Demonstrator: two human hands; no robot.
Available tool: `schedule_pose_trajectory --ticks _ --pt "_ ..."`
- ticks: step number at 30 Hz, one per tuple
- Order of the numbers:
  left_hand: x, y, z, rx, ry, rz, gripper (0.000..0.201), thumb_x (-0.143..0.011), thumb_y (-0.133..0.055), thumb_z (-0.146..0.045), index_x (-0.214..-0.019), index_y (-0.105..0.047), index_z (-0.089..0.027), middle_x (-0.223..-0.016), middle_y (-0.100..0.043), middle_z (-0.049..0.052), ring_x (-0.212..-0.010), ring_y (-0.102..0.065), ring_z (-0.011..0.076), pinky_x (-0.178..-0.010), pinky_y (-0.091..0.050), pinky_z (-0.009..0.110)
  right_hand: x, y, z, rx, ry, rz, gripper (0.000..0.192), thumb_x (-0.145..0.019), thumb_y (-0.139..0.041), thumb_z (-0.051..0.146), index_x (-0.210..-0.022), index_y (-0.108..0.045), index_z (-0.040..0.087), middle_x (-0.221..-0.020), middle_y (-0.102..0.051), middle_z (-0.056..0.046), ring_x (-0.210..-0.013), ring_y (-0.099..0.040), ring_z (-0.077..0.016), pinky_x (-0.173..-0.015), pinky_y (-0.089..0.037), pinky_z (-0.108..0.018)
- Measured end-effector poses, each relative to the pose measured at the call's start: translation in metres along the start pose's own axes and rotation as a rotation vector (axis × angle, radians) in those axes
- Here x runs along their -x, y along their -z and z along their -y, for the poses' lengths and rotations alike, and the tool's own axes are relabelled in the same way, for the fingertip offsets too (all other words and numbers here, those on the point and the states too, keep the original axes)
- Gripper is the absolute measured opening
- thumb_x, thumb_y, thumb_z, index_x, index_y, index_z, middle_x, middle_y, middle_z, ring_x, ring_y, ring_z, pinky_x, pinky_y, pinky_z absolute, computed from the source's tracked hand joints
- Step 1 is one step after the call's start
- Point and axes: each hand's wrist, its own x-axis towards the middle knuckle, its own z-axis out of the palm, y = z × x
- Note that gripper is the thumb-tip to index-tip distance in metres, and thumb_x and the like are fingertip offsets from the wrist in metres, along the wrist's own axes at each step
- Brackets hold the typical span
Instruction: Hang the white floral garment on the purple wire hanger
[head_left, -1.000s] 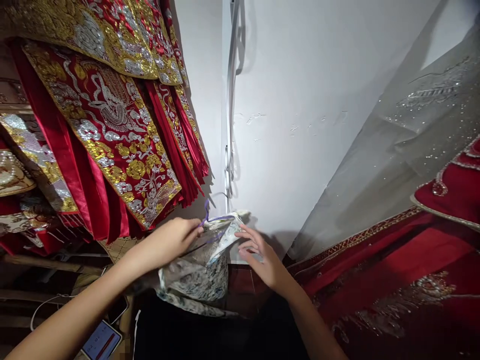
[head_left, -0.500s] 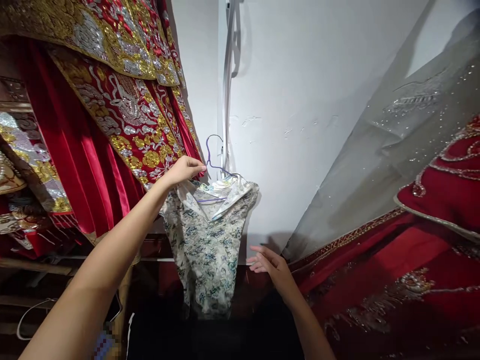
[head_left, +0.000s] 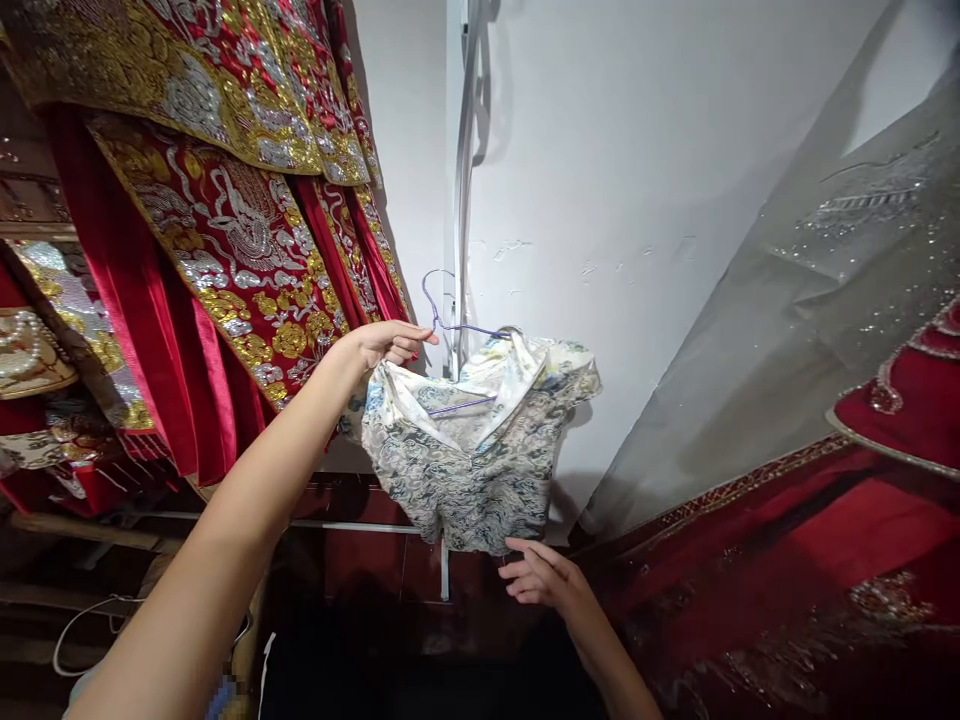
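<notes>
A floral, thin short-sleeved blouse (head_left: pixel 480 480) hangs on a purple wire hanger (head_left: pixel 469 328) in front of a white wall. My left hand (head_left: pixel 394 343) pinches the hanger near the base of its hook, at the blouse's left shoulder. The hook's top stands free beside a white vertical rail (head_left: pixel 463 150). Just below the blouse's lower right hem is my right hand (head_left: pixel 541 573), fingers stretched and apart. It seems to hold nothing; whether a fingertip touches the hem I cannot tell.
Red costumes with gold and silver embroidery (head_left: pixel 247 230) hang at the left. To the right are a sheer, glittering grey cloth (head_left: pixel 750 340) and a red beaded garment (head_left: pixel 810 560). A wooden rack (head_left: pixel 97 530) stands low at the left, above a dark red tiled floor (head_left: pixel 367 560).
The blouse has swung outward and to the right; its lower part looks shorter and lifted. My left hand has shifted slightly right with the hanger. My right hand is a little lower.
</notes>
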Motion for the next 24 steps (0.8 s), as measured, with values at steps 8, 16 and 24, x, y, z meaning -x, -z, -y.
schedule_pose_trajectory --ticks 8,16,24 --pt "0.011 -0.036 0.029 -0.085 -0.042 0.040 0.036 -0.076 -0.074 -0.049 -0.092 -0.075 -0.016 -0.049 -0.030 -0.007 -0.041 -0.022 0.0055 -0.040 -0.017 0.022 -0.020 -0.017 0.001 -0.052 -0.001 0.061 0.070 -0.079 -0.056 0.074 -0.112 -0.068 0.013 -0.089 -0.075 -0.016 -0.071 -0.071 -0.0249 -0.067 -0.055 -0.036" --pt "0.028 -0.074 0.042 -0.721 -0.440 -0.541 0.051 -0.091 -0.050 -0.055 -0.060 -0.058 -0.015 -0.052 -0.042 -0.002 -0.052 -0.039 0.0107 -0.054 -0.026 0.025 -0.084 -0.069 0.029 0.428 0.130 0.019 0.075 -0.086 -0.029 0.080 -0.081 -0.071 0.018 -0.071 -0.071 -0.009 -0.056 -0.060 -0.0196 -0.060 -0.045 -0.032" --pt "0.031 -0.088 0.056 -1.054 -0.454 -0.765 0.036 -0.094 -0.049 -0.048 -0.082 -0.065 -0.018 -0.068 -0.061 0.004 -0.066 -0.057 0.0189 -0.059 -0.035 0.028 -0.126 -0.089 0.010 0.594 0.099 -0.153 0.069 -0.094 -0.031 0.063 -0.048 -0.058 0.020 -0.049 -0.060 -0.009 -0.051 -0.056 -0.0200 -0.060 -0.042 -0.031"
